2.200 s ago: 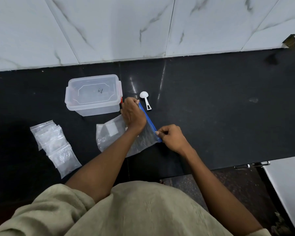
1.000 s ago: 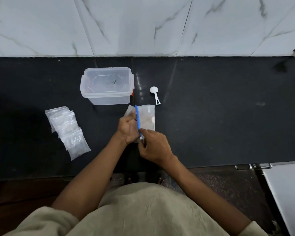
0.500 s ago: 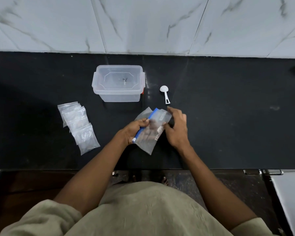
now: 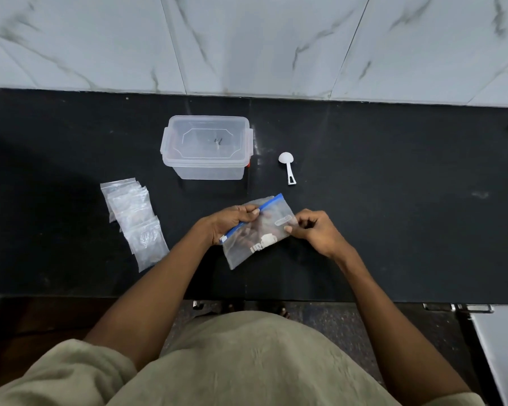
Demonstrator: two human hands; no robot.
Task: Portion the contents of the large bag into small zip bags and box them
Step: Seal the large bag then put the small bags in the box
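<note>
The large clear bag [image 4: 257, 238] with a blue zip strip is held just above the black counter [image 4: 393, 230], tilted, zip edge toward the upper left. My left hand [image 4: 228, 222] pinches the blue zip strip. My right hand [image 4: 314, 230] grips the bag's right edge. Brownish contents show dimly through the plastic. A clear plastic box [image 4: 206, 146] with its lid on stands behind the bag. Several small zip bags [image 4: 135, 221] lie in an overlapping row at the left. A white scoop [image 4: 287, 167] lies to the right of the box.
A marble-tiled wall [image 4: 247, 45] rises along the counter's back edge. The counter's front edge runs just past my forearms, with dark floor below. A white surface [image 4: 502, 353] with a metal latch sits low at the right.
The bag was lying flat, then both hands lifted and turned it. Now it is tilted with my left hand on the zip strip and my right hand on its right edge.
</note>
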